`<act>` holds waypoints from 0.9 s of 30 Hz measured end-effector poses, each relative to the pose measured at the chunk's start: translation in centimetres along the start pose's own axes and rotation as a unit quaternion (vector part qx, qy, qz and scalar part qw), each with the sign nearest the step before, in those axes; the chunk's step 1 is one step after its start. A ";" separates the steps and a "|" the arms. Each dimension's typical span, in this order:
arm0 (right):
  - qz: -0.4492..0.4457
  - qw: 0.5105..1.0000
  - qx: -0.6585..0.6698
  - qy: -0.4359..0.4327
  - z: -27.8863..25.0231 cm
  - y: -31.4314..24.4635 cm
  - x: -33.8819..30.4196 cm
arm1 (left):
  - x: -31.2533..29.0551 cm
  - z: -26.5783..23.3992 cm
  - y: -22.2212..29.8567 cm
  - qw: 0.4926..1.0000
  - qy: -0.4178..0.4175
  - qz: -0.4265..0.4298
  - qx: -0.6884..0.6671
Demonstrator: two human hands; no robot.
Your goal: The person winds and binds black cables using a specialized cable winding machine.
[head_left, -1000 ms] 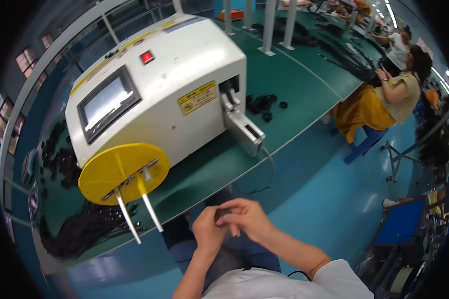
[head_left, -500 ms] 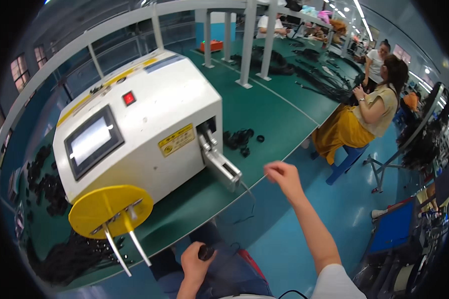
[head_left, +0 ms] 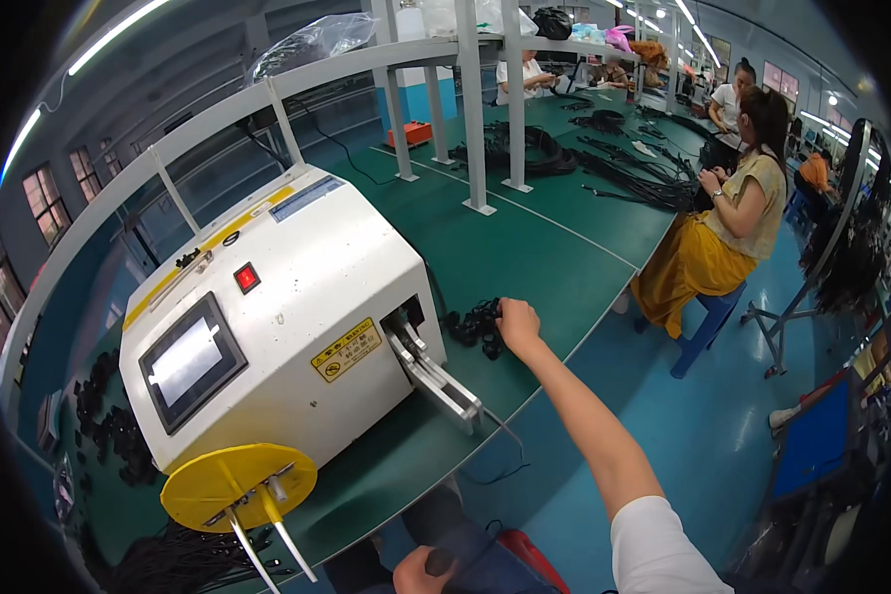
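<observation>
My right hand is at a pile of small black parts on the green table, its fingers curled and pressed together; what they pinch is hidden. Low over my lap, my left hand is closed around a small dark round piece, cut off by the lower edge of the view. Between my hands and the screen stands a white machine. From its side sticks out a metal arm, with a thin dark cord hanging near its tip.
A yellow disc with two prongs sits at the machine's front. More black parts and dark cables lie left. Grey posts rise from the table. A seated person works near black cables at far right.
My right hand has moved left and away from me, from beyond the table edge to the black parts. My left hand sits lower in view, still holding the dark piece. The view has shifted.
</observation>
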State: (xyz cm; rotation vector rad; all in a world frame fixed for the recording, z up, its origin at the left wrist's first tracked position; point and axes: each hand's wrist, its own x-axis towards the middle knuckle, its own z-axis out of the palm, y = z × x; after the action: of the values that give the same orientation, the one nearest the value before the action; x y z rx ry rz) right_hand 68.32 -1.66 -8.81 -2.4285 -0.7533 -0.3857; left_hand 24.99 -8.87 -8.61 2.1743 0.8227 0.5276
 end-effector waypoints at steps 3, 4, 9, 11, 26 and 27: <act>0.005 0.993 0.087 -0.076 0.1 1.1 0.9 | -0.1 0.0 -0.4 1.000 -0.013 -0.010 -0.007; 0.003 0.993 0.086 -0.076 -0.1 1.2 1.1 | -0.2 0.1 -0.5 1.000 -0.011 -0.010 -0.009; 0.139 0.919 0.303 -0.213 -2.9 1.4 2.5 | -0.3 -0.3 -0.7 1.000 -0.019 -0.015 -0.019; 0.154 0.900 0.326 -0.245 -4.7 1.0 2.8 | -0.2 -0.6 -0.5 1.000 -0.018 -0.014 -0.011; 0.094 0.865 0.448 -0.204 -16.5 -1.5 -7.4 | 0.0 -0.8 -0.1 0.996 0.001 0.050 -0.071; 0.084 0.857 0.448 -0.239 -17.3 -2.5 -9.6 | -0.4 -1.4 0.1 0.995 0.024 0.062 -0.078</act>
State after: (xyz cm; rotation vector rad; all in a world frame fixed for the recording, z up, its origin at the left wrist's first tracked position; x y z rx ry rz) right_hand 57.37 -14.24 2.08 -1.6503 -0.6904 0.5653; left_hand 23.95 -8.57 -7.67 2.0848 0.6523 0.6859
